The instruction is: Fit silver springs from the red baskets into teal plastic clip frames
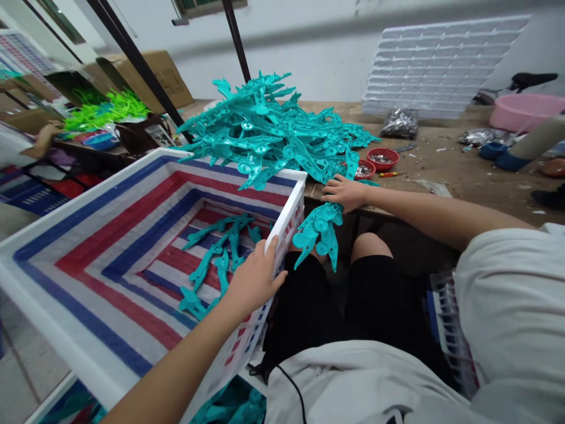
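Observation:
My left hand (258, 274) grips the near right rim of a white plastic basket (289, 206), fingers over the edge. Red, white and blue striped sheeting lines the basket, and several teal plastic pieces (223, 259) lie inside. My right hand (346, 193) is closed at the table's front edge. Teal plastic parts (320, 232) hang from it above my lap; its fingertips are partly hidden among teal pieces. Just beyond rises a large heap of similar teal parts (278, 135), jutting over the basket's far rim.
Two red bowls (383, 158) of small metal bits stand right of the heap, near a screwdriver (391, 174). Farther right are bagged metal parts (399, 123) and a pink basin (527, 112). Another basket of teal pieces (233, 403) sits below. A person's arm (44, 139) shows at left.

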A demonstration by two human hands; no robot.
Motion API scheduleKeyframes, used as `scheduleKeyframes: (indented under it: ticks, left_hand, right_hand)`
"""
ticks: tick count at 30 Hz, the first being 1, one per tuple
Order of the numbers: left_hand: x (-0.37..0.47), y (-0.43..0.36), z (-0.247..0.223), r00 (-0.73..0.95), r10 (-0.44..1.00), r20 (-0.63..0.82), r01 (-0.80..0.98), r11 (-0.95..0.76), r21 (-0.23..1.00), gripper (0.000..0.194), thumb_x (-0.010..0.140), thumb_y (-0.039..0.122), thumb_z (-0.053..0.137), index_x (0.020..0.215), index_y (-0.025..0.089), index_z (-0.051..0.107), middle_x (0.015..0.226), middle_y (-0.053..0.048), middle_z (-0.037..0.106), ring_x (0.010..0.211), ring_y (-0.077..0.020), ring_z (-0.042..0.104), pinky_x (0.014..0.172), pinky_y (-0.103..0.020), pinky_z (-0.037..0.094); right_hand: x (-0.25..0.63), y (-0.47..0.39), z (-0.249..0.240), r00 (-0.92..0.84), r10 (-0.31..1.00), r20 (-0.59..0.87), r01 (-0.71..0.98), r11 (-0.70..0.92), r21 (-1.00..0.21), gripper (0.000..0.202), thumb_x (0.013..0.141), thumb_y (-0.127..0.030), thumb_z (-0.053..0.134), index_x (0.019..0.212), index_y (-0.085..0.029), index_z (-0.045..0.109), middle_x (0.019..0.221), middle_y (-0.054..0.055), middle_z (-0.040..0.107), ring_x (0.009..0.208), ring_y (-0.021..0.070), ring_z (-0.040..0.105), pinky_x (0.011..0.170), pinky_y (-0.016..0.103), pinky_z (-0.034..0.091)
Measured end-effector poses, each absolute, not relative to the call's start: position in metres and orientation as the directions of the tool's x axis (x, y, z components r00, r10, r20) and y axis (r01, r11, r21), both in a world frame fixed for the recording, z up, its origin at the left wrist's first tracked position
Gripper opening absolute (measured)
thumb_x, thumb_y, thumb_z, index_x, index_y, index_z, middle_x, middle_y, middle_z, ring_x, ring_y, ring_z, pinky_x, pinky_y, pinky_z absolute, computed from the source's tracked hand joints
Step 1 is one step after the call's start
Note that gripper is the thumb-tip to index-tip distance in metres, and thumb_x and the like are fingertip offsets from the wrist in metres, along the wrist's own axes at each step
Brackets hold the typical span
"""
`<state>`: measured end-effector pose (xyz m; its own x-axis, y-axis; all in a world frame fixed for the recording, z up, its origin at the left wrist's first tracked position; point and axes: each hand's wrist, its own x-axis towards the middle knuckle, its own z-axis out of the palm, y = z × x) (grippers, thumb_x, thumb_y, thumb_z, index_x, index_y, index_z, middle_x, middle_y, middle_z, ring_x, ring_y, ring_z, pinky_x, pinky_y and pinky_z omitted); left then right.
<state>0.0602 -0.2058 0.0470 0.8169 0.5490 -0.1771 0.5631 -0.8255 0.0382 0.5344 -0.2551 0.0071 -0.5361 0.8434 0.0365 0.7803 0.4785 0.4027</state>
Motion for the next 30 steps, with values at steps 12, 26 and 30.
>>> scheduleKeyframes:
  ticks: [12,26,30]
  left_hand:
    - [0.065,-0.215,0.059,0.805,0.555,-0.21,0.583,-0.806,0.101,0.087,0.114,0.034,0.069,0.191,0.026,0.03,0.177,-0.023,0.054,0.149,-0.0407,0.072,0.104,-0.045,0.069]
    - [0.06,-0.213,0.059,0.809,0.55,-0.206,0.585,-0.79,0.184,0.093,0.111,0.038,0.073,0.192,0.024,0.03,0.178,-0.022,0.052,0.147,-0.0403,0.073,0.112,-0.048,0.068]
    - [0.062,-0.214,0.056,0.818,0.54,-0.199,0.571,-0.803,0.169,0.094,0.112,0.038,0.072,0.193,0.023,0.028,0.173,-0.022,0.056,0.143,-0.0418,0.075,0.109,-0.049,0.069]
  right_hand:
    - [0.485,-0.302,0.14,-0.482,0.876,0.005,0.851,0.467,0.238,0.053,0.1,-0.039,0.081,0.153,-0.031,0.081,0.162,0.016,0.076,0.151,0.045,0.062,0.132,0.07,0.04]
    - [0.502,-0.019,0.252,-0.097,0.889,0.447,0.972,-0.013,0.236,0.056,0.114,-0.039,0.07,0.155,-0.001,0.075,0.174,0.026,0.065,0.176,0.0609,0.039,0.132,0.101,0.023]
    - [0.433,-0.127,0.145,-0.093,0.857,0.507,0.995,0.055,0.089,0.046,0.111,-0.025,0.063,0.152,-0.018,0.082,0.171,0.023,0.071,0.168,0.0498,0.053,0.137,0.081,0.039]
